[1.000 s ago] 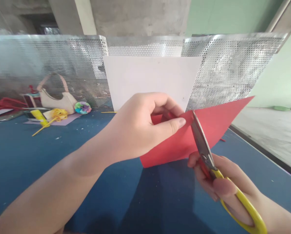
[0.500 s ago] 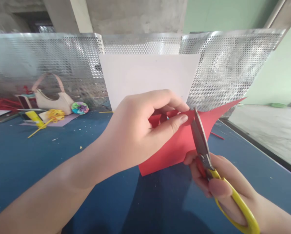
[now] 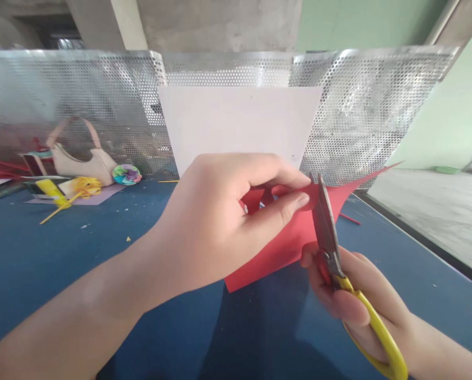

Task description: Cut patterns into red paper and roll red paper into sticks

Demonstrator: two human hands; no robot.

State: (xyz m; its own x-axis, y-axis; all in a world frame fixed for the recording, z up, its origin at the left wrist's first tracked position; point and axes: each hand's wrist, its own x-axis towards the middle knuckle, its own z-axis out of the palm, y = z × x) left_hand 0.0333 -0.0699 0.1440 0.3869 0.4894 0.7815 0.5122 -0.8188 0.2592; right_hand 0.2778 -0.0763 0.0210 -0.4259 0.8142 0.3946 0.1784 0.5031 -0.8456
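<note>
A sheet of red paper (image 3: 277, 250) is raised above the blue table, its right end tapering to a curled point. My left hand (image 3: 228, 211) pinches the paper's upper edge between thumb and fingers; some red strips show in the gap behind the thumb. Yellow-handled scissors (image 3: 326, 227) are gripped in my right hand (image 3: 362, 295), blades pointing up. The blades are nearly closed and cross the paper just right of my left fingertips. Part of the sheet is hidden behind my left hand.
A white board (image 3: 243, 121) stands at the back before a perforated metal screen (image 3: 362, 105). On the left lie a cream handbag (image 3: 83, 163), a multicoloured paper flower (image 3: 127, 174) and a yellow flower (image 3: 86, 187) with a stem. Small scraps dot the blue table (image 3: 172, 327).
The scissor blades have drawn closer together on the paper. My left thumb and fingertips have shifted slightly right, nearer the blades. The view has moved a little.
</note>
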